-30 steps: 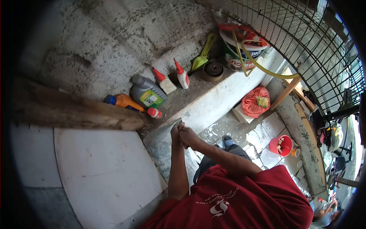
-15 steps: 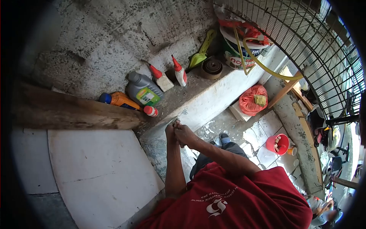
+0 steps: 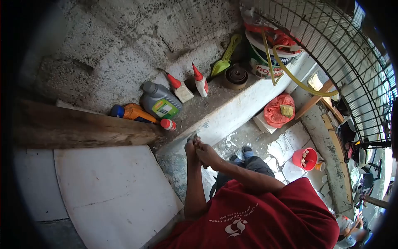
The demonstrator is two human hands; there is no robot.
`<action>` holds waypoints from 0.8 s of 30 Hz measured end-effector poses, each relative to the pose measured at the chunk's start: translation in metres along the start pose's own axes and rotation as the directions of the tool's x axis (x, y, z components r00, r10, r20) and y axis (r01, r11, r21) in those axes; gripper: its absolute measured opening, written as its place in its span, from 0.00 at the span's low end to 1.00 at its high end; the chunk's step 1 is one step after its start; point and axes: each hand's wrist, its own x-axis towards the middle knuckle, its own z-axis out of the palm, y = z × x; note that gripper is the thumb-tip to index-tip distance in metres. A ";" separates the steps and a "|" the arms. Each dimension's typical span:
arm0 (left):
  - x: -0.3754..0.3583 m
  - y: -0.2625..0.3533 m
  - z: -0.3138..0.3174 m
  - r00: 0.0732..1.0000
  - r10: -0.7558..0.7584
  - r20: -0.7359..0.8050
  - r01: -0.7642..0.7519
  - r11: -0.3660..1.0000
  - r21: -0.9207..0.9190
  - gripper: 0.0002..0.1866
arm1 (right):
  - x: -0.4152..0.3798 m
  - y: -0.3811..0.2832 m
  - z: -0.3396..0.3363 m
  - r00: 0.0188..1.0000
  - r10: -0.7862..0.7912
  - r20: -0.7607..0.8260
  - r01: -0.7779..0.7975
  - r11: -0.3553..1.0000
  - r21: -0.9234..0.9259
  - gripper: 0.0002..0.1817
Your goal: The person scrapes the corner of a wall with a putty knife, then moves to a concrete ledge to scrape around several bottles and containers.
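Observation:
My left hand (image 3: 190,152) and my right hand (image 3: 207,155) meet in front of the ledge's white side. Their fingers are closed together around a small, thin thing (image 3: 194,136), its greyish tip poking out above them. Most of it is hidden by the fingers, so its kind cannot be made out. On the ledge just beyond lie a small red-capped bottle (image 3: 168,124), an orange bottle with a blue cap (image 3: 133,113) and a grey jug (image 3: 160,99). Two glue bottles with red nozzles, one squat (image 3: 181,90) and one slim (image 3: 201,84), stand farther along.
A brown coiled roll (image 3: 236,76), a green scoop (image 3: 222,64) and a bucket (image 3: 265,62) sit along the ledge. A wire fan guard (image 3: 331,45) hangs upper right. On the floor are a red bag (image 3: 279,111) and a red pail (image 3: 299,159). White boards (image 3: 116,191) lie left.
The whole view has shifted slightly, so the ledge items appear lower and farther right. My hands stay together, with the right hand turned a little around the small thing.

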 end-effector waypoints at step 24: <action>-0.001 0.001 0.018 0.997 -0.006 -0.081 0.012 0.998 0.069 0.13 | 0.010 0.004 -0.011 0.997 0.018 0.076 -0.021 0.999 0.026 0.14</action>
